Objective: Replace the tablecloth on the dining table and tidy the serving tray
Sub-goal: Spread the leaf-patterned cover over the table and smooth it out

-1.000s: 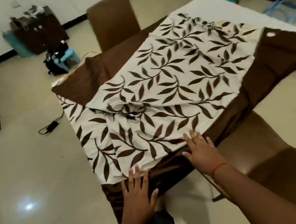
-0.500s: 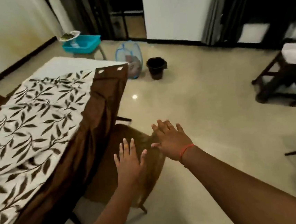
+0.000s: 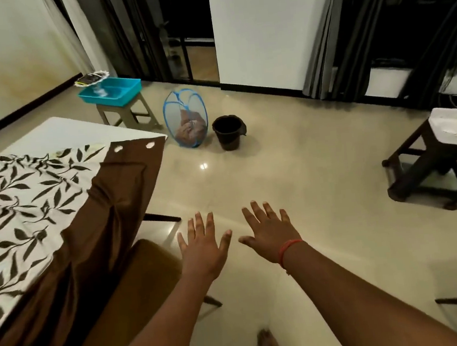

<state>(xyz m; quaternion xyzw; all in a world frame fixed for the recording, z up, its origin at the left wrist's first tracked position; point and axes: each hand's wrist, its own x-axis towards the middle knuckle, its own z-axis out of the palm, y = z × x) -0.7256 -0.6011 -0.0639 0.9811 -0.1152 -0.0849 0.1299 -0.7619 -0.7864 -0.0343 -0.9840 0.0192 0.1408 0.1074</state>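
- Nothing is being held right now: the left hand [image 3: 202, 249] and the right hand [image 3: 271, 234] are both stretched out flat, fingers spread, palms down, over bare floor [image 3: 291, 172].
- No cloth is touched by either hand. The nearest thing under them is the chair [image 3: 137, 282] tucked at the table's side, just below and left of the left hand.
- The tablecloth [image 3: 21, 209], the leaf-print one edged in brown, is off to the left of both hands, spread on the dining table [image 3: 58, 132] with its brown border draped over the near side.
- Its long run is seen going from the lower left up toward the far corner with the two eyelets, roughly along the line of the forearms.
- So the left hand is clearly the nearer one; the right is well apart from the cloth.
- Probably a sideways reach to the left is needed before the hanging edge can be grabbed.
- A tray-like blue tub [image 3: 110, 90] is seen on a stool [image 3: 129, 114] past the table's far end, well away from both hands.
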